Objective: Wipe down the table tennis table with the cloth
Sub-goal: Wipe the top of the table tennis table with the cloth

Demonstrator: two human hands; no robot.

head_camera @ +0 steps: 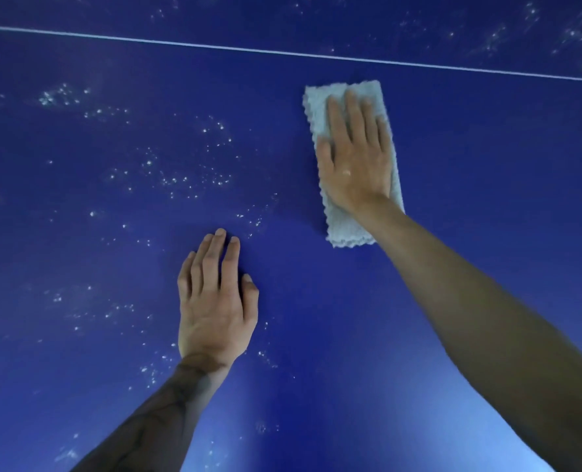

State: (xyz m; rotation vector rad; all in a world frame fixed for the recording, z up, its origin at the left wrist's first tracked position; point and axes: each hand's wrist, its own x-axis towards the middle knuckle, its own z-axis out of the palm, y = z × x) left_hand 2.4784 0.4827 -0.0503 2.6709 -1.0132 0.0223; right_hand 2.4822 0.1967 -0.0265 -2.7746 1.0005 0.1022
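A pale grey-blue cloth [320, 103], folded into a long narrow rectangle with a scalloped edge, lies on the dark blue tabletop [480, 158] right of centre, its length pointing away from the person. Its far end stops just short of a thin white line [282, 53] that crosses the surface from left to right, and does not touch it. The right hand [356, 161] presses flat on the cloth, palm down, covering most of its middle. The fingers [338, 120] are straight and slightly apart, reaching towards the far end, and they curl round nothing. The near end of the cloth shows beside the wrist. The left hand [214, 301] rests palm down on the bare tabletop, to the left of the cloth, nearer the person and well apart from it. Its fingers [230, 264] are straight and close together, with the thumb a little to the side, and it holds nothing. The left forearm [153, 427] carries dark markings. Small white specks [167, 178] lie scattered over the surface left of the cloth and around the left hand, with more beyond the line at the upper right.
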